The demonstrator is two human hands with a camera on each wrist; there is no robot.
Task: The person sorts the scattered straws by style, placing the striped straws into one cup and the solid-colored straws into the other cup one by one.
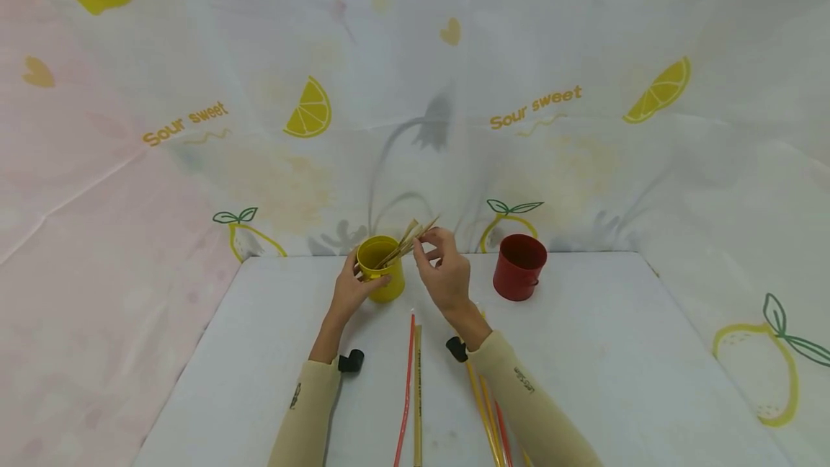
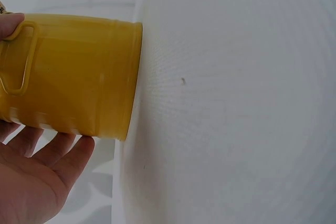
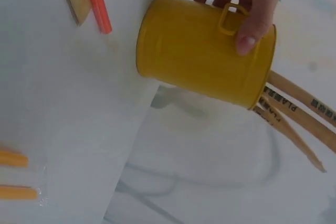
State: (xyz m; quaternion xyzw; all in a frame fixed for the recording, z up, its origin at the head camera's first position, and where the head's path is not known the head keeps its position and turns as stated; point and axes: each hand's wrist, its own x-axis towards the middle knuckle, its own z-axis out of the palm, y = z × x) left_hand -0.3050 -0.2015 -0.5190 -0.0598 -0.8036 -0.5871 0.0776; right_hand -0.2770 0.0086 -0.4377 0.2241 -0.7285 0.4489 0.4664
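Gripping a yellow cup (image 1: 390, 290) near the table's (image 1: 590, 359) far edge, the left hand (image 1: 351, 290) steadies it as the right hand (image 1: 449, 276) pinches sticks (image 1: 405, 244), apparently loading them; a clean release seems called for next. Right-wrist view reveals the sticks' lettering (image 3: 288, 105), illegible from the head.

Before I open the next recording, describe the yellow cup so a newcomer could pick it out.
Find the white table and look near its far edge. The yellow cup is there, held by the left hand. Unlike the red cup, it has sticks poking out.
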